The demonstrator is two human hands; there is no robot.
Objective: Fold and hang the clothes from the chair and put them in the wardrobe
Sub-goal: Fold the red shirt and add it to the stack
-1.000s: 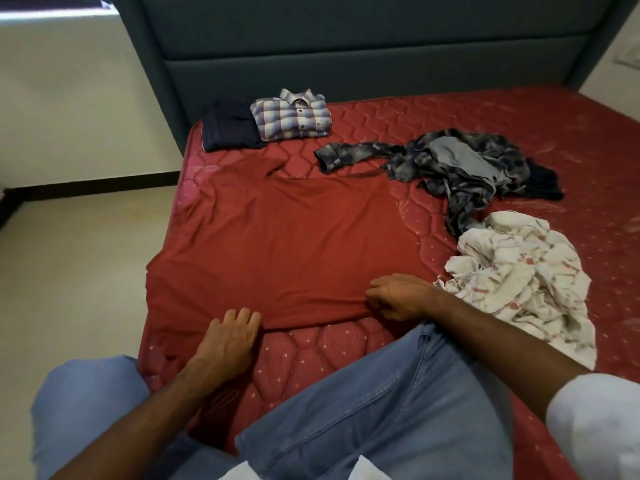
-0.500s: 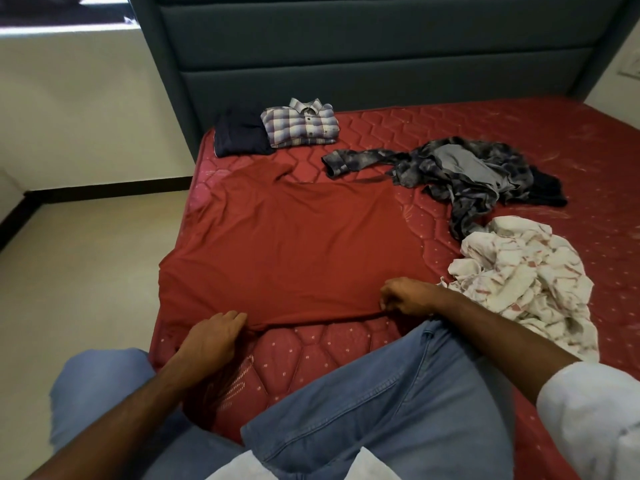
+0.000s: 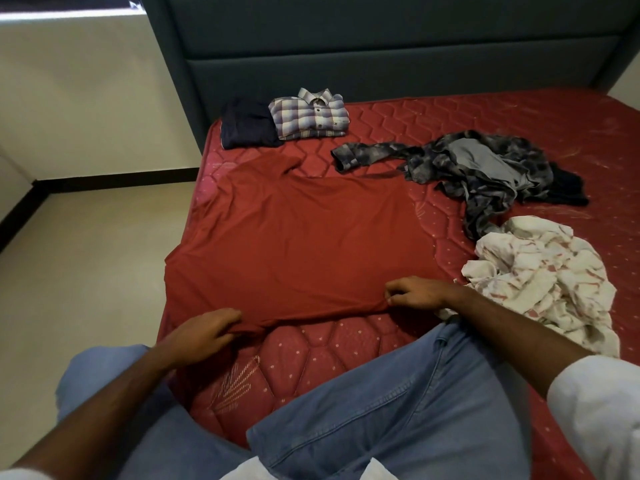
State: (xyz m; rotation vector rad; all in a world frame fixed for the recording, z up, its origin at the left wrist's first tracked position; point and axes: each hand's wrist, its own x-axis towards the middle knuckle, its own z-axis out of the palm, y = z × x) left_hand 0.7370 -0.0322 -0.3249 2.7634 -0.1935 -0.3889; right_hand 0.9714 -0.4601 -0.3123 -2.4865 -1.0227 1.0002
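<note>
A red T-shirt [image 3: 298, 237] lies spread flat on the red mattress [image 3: 450, 116]. My left hand [image 3: 204, 332] grips its near hem at the left, fingers curled round a bunch of cloth. My right hand [image 3: 414, 294] pinches the same hem further right. A folded plaid shirt [image 3: 310, 114] and a folded dark garment [image 3: 247, 126] sit at the far left by the headboard. A crumpled grey patterned shirt [image 3: 478, 168] and a crumpled white printed garment [image 3: 540, 275] lie to the right.
The teal padded headboard [image 3: 381, 46] stands behind the bed. Beige floor [image 3: 86, 254] and a cream wall lie left of the mattress edge. My knee in blue jeans [image 3: 398, 410] rests on the near part of the mattress.
My left hand went from lying flat on the hem to gripping a bunch of it. My right hand kept its pinch on the hem. The camera shifted slightly.
</note>
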